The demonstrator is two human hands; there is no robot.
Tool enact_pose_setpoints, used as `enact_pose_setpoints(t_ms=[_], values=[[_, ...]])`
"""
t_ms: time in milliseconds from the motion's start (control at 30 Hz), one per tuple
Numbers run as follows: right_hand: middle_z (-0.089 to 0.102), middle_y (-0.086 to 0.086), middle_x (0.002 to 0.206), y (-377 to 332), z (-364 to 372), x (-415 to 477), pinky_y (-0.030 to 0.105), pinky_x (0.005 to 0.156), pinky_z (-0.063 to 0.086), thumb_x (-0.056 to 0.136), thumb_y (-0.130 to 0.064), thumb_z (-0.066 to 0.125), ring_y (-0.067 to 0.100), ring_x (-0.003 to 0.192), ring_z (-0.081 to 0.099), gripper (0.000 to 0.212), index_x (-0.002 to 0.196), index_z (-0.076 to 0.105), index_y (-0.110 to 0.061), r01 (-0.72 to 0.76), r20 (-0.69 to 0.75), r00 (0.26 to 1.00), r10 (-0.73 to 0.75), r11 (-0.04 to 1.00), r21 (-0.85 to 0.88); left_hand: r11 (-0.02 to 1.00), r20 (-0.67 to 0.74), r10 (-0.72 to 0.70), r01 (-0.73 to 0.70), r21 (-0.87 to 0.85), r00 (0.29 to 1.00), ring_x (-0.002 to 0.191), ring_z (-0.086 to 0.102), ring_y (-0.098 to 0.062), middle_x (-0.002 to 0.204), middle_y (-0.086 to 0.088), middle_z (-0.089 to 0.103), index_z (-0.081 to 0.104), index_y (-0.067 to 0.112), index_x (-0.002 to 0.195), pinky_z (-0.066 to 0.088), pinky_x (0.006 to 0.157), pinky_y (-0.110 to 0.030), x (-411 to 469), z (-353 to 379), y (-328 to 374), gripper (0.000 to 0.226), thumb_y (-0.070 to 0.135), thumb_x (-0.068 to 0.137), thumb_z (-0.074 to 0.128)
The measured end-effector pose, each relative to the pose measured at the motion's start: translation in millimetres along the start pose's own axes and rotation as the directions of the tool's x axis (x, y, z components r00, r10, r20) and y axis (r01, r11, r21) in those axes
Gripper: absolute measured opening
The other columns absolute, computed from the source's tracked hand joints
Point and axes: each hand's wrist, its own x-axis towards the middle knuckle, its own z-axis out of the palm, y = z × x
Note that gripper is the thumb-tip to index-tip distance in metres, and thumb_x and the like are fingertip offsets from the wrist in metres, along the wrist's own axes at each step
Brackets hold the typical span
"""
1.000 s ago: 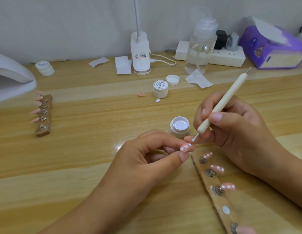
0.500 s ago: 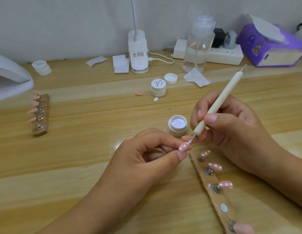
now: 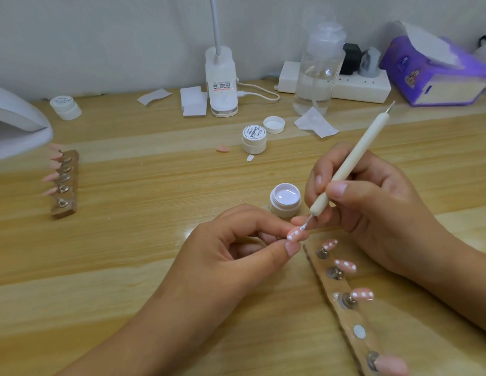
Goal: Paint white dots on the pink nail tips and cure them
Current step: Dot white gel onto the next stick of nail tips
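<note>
Pink nail tip [image 3: 378,235] is being pinched between the left hand's [image 3: 236,256] thumb and forefinger, just above the table [image 3: 128,240], near the open gel pot [image 3: 286,198]. Right hand [image 3: 372,210] is gripping the dotting tool [image 3: 350,162] pen-style. Its tip, just off the nail a second ago, is now touching it, so another dot is probably going on. Curing is still waiting.

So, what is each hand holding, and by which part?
Left hand: pink nail tip, by one end. Right hand: dotting tool, by its lower shaft.
</note>
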Motion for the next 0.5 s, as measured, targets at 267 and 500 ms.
enact_pose_setpoints(t_ms=[267, 500], values=[[0.059, 0.003, 0.064, -1.9, -0.3, 3.8, 0.033, 0.062, 0.058, 0.075, -0.007, 0.059, 0.011, 0.057, 0.055, 0.010, 0.074, 0.064, -0.016, -0.029, -0.034, 0.999, 0.033, 0.992, 0.119, 1.000, -0.002, 0.001, -0.001, 0.026, 1.000, 0.083, 0.065, -0.014, 0.091, -0.004, 0.069, 0.076, 0.030, 0.075, 0.049, 0.071, -0.016, -0.6, -1.0, -0.6, 0.005, 0.027, 0.072, 0.077], [0.054, 0.001, 0.061, -6.5, -5.2, 9.9, 0.027, 0.069, 0.056, 0.081, -0.015, 0.050, 0.010, 0.060, 0.055, 0.014, 0.074, 0.062, -0.015, -0.063, -0.059, 0.995, 0.082, 0.962, 0.267, 0.998, -0.010, 0.014, -0.013, 0.054, 1.000, 0.084, 0.065, -0.011, 0.092, -0.002, 0.069, 0.077, 0.031, 0.078, 0.050, 0.072, -0.015, -0.3, -0.6, -2.3, 0.008, 0.026, 0.073, 0.074]])
